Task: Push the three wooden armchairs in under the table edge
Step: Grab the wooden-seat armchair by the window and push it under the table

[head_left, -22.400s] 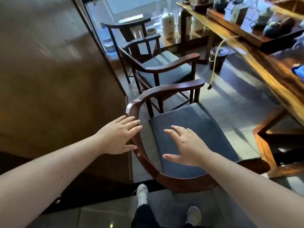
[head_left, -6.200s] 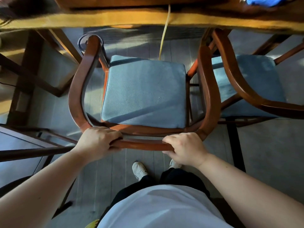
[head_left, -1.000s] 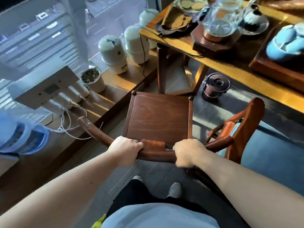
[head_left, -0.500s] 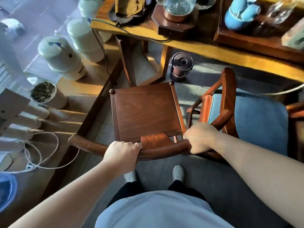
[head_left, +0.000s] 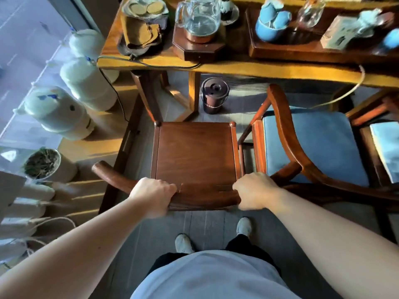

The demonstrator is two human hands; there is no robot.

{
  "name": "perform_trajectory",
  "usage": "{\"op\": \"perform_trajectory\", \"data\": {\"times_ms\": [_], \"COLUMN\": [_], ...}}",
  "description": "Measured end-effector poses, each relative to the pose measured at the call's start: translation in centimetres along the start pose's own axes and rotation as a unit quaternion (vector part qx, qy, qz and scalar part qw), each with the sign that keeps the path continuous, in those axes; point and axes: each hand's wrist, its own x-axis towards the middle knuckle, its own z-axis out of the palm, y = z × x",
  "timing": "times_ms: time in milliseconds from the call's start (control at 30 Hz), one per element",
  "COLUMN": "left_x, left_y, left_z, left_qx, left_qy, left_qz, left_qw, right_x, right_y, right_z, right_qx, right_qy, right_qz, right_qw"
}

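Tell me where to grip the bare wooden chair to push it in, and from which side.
Grip the curved top rail of the cushionless chair from behind, one hand on each side of its centre, as the left hand and right hand do now. The rail is rounded and spans the chair's width, and the seat front faces the table, so a push from behind should send it straight in.

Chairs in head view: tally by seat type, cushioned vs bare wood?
Bare wooden seat: 1, the chair gripped at its back rail by the left hand and right hand.
Blue cushion: 2, the near cushioned chair and the far cushioned chair at the frame edge.
Total: 3
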Motion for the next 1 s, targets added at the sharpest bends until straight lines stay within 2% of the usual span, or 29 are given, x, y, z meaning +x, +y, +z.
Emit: {"op": "perform_trajectory", "data": {"times_ms": [100, 233, 300, 467, 700, 1000], "left_x": [1.6, 3.4, 4.0, 5.2, 8.0, 9.7], "left_y": [-0.8, -1.9, -2.2, -1.9, 0.2, -4.4], "left_z": [-0.7, -1.2, -1.2, -1.6, -4.0, -4.5], "left_qx": [0.017, 0.039, 0.044, 0.045, 0.014, 0.045], "left_qy": [0.005, 0.014, 0.016, 0.011, 0.011, -0.012], "left_qz": [0.013, 0.025, 0.032, 0.034, 0.024, 0.0], "left_qw": [1.0, 0.999, 0.998, 0.998, 1.0, 0.999], "right_x": [0.1, 0.2, 0.4, 1.2, 2.1, 4.1], "right_y": [0.2, 0.3, 0.5, 2.8, 7.1, 4.7], "right_z": [0.5, 2.0, 2.5, 2.2, -0.6, -2.4], "right_qx": [0.014, 0.037, 0.041, 0.033, 0.016, 0.073], "right_qy": [0.014, 0.105, 0.123, 0.116, 0.069, 0.084], "right_qz": [0.037, 0.068, 0.068, 0.039, 0.075, 0.073], "right_qw": [0.999, 0.992, 0.989, 0.992, 0.995, 0.991]}}
